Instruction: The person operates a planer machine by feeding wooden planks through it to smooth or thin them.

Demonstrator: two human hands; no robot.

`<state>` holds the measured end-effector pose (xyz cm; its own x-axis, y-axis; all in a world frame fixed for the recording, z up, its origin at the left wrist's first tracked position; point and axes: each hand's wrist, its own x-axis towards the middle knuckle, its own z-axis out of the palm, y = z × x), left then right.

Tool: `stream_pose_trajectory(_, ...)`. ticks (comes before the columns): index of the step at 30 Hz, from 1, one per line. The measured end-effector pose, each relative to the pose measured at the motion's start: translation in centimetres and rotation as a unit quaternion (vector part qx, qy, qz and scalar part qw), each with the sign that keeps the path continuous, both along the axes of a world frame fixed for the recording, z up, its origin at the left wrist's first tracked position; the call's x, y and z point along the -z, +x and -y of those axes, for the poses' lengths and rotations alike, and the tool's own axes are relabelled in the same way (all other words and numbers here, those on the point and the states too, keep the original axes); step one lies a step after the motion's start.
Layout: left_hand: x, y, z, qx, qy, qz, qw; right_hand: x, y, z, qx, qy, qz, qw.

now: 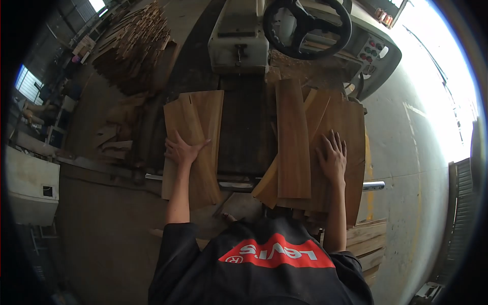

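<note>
From the head view, two hands lie flat on thin wooden boards spread over a dark worktop (246, 127). The left hand (180, 150) rests palm down, fingers spread and grasping nothing, on the left stack of boards (195, 122). At least two sheets show in that stack, one lying slightly askew on the other; an exact count cannot be told. The right hand (333, 155) is likewise open and flat, fingers fanned, pressing on the right stack of boards (351, 127). Just beside it lies one long narrow board (293, 137), uppermost and running away from the person. Under it at least two more sheets fan out at angles; how many are beneath cannot be told. The two stacks are apart, with a bare strip of worktop between them.

Beyond the boards stands one pale machine housing (239, 43) with one black handwheel (307, 25) and a control panel (373, 51) carrying several coloured buttons. A metal bar (373, 185) runs along the near edge. On the floor at far left lies one large heap of wood strips (134, 43).
</note>
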<state>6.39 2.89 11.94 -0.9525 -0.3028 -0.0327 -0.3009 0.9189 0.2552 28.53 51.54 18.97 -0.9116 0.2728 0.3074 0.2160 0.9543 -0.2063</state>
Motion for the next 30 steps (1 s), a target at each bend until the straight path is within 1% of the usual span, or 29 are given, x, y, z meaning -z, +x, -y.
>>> stream_pose_trajectory(7,0.4,2.0,-1.4,-0.037,0.006,-0.018,0.999,0.2,-0.1,-0.4,-0.003,0.018,0.0,1.0)
stream_pose_trajectory(22,0.5,2.3,-1.0,-0.034,-0.006,-0.028,0.999,-0.3,0.2,-0.1,-0.004,0.035,0.005,0.999)
stream_pose_trajectory(23,0.5,2.2,-1.0,-0.033,-0.007,-0.026,0.999,-0.5,0.2,-0.3,-0.004,0.029,0.027,0.999)
stream_pose_trajectory(25,0.4,2.3,-1.0,-0.036,-0.008,-0.021,0.999,-3.8,-0.5,-0.3,-0.007,0.019,0.073,0.997)
stream_pose_trajectory(27,0.8,2.3,-0.8,-0.037,-0.012,-0.026,0.999,-7.7,-2.5,-1.9,0.059,-0.092,0.13,0.985)
stream_pose_trajectory(28,1.0,2.2,-0.7,-0.036,-0.014,-0.03,0.999,-8.6,-4.1,-3.0,0.094,-0.147,0.156,0.972)
stream_pose_trajectory(30,0.9,2.2,-0.5,-0.036,-0.024,-0.037,0.998,-8.1,-6.8,-8.1,0.048,-0.128,0.084,0.987)
